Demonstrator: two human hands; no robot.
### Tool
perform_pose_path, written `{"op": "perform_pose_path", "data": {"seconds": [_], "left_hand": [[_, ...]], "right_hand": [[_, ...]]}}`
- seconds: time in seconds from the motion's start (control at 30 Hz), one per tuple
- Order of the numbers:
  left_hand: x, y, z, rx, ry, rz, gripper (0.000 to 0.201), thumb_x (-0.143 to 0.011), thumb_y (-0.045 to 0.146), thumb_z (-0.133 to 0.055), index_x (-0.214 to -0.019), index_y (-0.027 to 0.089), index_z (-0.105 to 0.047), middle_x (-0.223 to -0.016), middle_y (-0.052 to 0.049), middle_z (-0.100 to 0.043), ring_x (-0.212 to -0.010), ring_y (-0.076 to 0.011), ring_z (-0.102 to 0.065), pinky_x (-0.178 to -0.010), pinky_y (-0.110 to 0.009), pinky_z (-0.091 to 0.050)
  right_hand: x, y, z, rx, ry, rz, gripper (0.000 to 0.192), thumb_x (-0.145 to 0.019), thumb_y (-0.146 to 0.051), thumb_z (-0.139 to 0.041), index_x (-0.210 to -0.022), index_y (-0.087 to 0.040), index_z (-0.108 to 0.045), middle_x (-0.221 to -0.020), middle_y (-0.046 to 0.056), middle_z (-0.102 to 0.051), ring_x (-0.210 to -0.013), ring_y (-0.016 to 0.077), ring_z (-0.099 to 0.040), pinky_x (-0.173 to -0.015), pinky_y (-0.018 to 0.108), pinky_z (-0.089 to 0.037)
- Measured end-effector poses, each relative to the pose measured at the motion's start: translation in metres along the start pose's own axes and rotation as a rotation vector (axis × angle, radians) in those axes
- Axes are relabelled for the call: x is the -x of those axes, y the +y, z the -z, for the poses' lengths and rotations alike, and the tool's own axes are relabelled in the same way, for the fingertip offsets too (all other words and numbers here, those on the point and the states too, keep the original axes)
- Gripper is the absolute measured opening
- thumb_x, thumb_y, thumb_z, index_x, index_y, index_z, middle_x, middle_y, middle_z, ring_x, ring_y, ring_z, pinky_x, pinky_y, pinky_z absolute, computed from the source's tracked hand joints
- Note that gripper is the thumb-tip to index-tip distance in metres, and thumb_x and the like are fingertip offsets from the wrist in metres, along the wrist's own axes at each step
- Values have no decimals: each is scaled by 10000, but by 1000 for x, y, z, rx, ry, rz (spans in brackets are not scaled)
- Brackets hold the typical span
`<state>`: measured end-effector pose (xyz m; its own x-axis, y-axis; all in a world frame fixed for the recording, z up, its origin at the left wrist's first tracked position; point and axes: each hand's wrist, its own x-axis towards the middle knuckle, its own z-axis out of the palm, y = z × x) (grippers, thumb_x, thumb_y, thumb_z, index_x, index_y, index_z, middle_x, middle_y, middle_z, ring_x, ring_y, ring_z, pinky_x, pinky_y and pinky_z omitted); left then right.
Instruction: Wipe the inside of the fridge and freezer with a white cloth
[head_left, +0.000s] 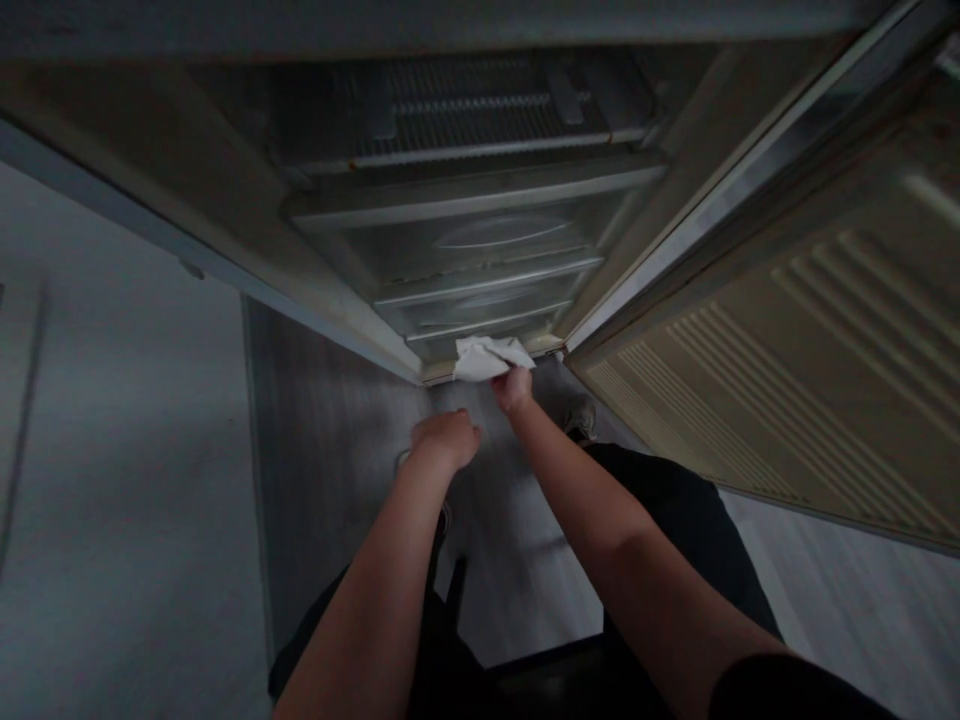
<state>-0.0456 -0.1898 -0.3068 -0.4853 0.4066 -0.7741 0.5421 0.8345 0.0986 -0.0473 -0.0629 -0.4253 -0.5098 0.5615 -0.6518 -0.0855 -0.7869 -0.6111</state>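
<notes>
the two bare arms stretch forward and down, away from the body, and both hands are low, close before the bottom of an open fridge [480,185]. the right arm is nearly straight, and it slants inward from a black sleeve [787,688]. the right hand [514,388] reaches farther than the left one, and its fingers are closed on the near edge of a white sheet [489,358]. this sheet is crumpled, spreads to the left beyond the hand, and is in front of the lower edge of the fridge; if it touches the edge, i cannot tell, and also not if it is cloth or paper. the left hand [447,440] is nearer to the body, with its back turned up and the fingers folded in, like a loose fist; whether something is inside the palm, i cannot tell. it is apart from the sheet, above the floor [517,540]. on the front of the upper drawer [480,235] an oval shape can be seen, but it is too dim to know if it carries letters. the ribbed door [780,370] stands open at the right.
</notes>
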Motion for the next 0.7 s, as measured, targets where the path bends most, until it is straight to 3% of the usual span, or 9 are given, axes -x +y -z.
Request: {"op": "perform_pose_path", "data": {"seconds": [0.07, 0.17, 0.27, 0.4, 0.57, 0.63, 0.7], "left_hand": [[-5, 4, 2, -11, 69, -2, 494, -999, 413, -401, -1369, 132, -568, -1342, -224, -646, -1232, -357, -637, -1002, -446, -512], [-12, 20, -6, 7, 182, -111, 570, -969, 411, -475, -1476, 150, -454, -1465, -212, -540, -1294, -352, -579, -1052, -447, -487], [-16, 52, -25, 57, 162, -266, 562, -933, 268, -496, -1490, 209, -452, -1504, -150, -504, -1355, -294, -519, -1119, -406, -440], [-18, 108, -53, 105, 114, -337, 408, -915, 214, -510, -1310, 217, -611, -1386, -118, -598, -1267, -245, -582, -1113, -368, -439], [-23, 167, -68, 244, 133, -346, 179, -919, 254, -570, -1013, 167, -695, -1121, -89, -708, -1054, -200, -664, -930, -278, -503], [-26, 184, -66, 314, 167, -313, 223, -962, 233, -482, -988, 143, -685, -1008, -73, -725, -948, -174, -676, -817, -245, -509], [-27, 201, -59, 374, 227, -282, 319, -988, 181, -361, -1032, 123, -672, -998, -80, -730, -910, -159, -678, -766, -232, -497]], "right_hand": [[27, 7, 34, -74, -51, -70, 199, -851, -238, -505, -945, -177, -670, -779, 33, -715, -851, 190, -679, -759, 304, -580], [65, 12, 80, -75, -64, -249, 260, -890, -301, -444, -930, -181, -671, -750, 52, -708, -802, 203, -693, -709, 304, -586], [93, 6, 108, -60, -96, -364, 396, -969, -429, -369, -986, -194, -687, -760, 58, -711, -821, 213, -715, -713, 311, -592], [112, -20, 137, -92, -147, -300, 509, -984, -601, -368, -1075, -231, -705, -880, 54, -745, -888, 219, -730, -744, 326, -596], [112, -56, 189, -127, 230, -219, 225, -906, -356, -538, -924, -199, -698, -831, 28, -745, -732, 178, -711, -671, 266, -571], [111, -71, 207, -31, 279, -160, 161, -810, -259, -606, -916, -191, -707, -819, 26, -747, -686, 178, -691, -619, 258, -548], [111, -87, 218, 95, 246, -45, 162, -754, -248, -635, -887, -197, -713, -811, 28, -745, -664, 181, -673, -589, 258, -524]]}}
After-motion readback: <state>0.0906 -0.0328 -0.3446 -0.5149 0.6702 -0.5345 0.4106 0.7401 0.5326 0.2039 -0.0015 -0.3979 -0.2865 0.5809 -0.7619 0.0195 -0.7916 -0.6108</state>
